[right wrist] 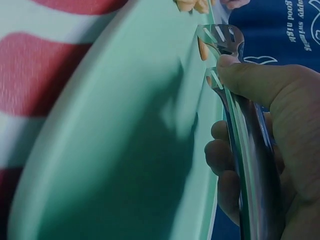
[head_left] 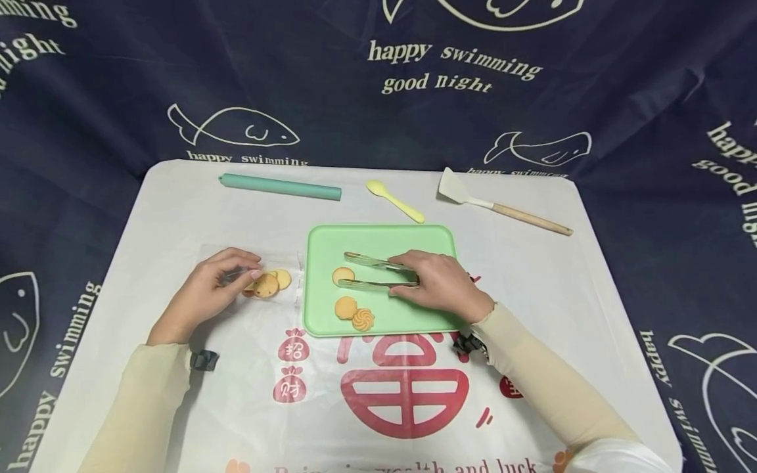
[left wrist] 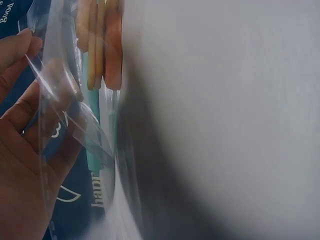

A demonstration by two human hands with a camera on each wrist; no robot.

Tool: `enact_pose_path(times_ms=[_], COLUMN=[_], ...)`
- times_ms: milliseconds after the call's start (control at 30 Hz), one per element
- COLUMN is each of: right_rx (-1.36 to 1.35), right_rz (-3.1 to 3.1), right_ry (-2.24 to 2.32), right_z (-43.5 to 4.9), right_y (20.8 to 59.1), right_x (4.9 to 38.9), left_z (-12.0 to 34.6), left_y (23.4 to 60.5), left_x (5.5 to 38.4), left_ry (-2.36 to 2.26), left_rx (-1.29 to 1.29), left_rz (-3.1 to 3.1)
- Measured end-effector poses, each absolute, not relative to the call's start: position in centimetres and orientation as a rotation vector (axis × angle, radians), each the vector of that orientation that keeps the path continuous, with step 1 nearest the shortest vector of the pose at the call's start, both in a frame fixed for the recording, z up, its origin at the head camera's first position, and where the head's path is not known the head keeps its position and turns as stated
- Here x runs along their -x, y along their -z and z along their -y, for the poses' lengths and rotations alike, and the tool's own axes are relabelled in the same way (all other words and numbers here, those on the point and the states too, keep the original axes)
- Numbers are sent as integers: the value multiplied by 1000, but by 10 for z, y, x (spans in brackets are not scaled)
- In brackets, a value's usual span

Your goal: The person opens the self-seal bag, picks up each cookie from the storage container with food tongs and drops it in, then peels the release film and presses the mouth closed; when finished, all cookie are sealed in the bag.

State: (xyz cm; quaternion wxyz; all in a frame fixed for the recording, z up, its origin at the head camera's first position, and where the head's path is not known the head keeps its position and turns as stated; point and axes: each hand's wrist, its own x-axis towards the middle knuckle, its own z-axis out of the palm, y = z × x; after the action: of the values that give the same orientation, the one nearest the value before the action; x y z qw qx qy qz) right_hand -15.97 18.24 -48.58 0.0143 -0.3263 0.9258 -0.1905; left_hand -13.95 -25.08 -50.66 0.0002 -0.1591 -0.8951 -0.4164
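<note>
My left hand (head_left: 214, 289) is at a clear plastic bag (head_left: 215, 251) left of the tray, thumb and fingers at its film. In the left wrist view the film (left wrist: 62, 60) stands raised, with some fingers seen through it. Several round cookies (head_left: 266, 286) lie overlapped in the bag. Metal tongs (head_left: 378, 284) are in the grip of my right hand (head_left: 437, 279), over the green tray (head_left: 390, 322). Their spread tips point left, and the nearer arm overlaps a round cookie (head_left: 342, 274). Closer to me on the tray are a plain cookie (head_left: 345, 307) and a swirled cookie (head_left: 363, 320).
Behind the tray lie a teal rod (head_left: 280, 186), a yellow spoon (head_left: 395, 200) and a spatula (head_left: 503, 207) with a wooden handle. The white tablecloth (head_left: 236, 407) bears red print. Dark blue fabric (head_left: 378, 118) with fish drawings hangs behind the table.
</note>
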Motion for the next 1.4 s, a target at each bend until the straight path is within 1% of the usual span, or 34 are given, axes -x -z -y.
enact_pose_path(times_ms=[533, 900, 1400], right_rx=[939, 1007, 1009], right_rz=[-2952, -2920, -2913], right_ry=[603, 629, 587], right_z=[-197, -192, -186], right_y=[484, 486, 487], right_x=[170, 170, 175], left_z=[252, 252, 249], left_y=[507, 506, 503], left_x=[141, 141, 146], left_ry=[1307, 1316, 1308], left_rx=[490, 508, 538], left_rz=[2826, 2820, 2807])
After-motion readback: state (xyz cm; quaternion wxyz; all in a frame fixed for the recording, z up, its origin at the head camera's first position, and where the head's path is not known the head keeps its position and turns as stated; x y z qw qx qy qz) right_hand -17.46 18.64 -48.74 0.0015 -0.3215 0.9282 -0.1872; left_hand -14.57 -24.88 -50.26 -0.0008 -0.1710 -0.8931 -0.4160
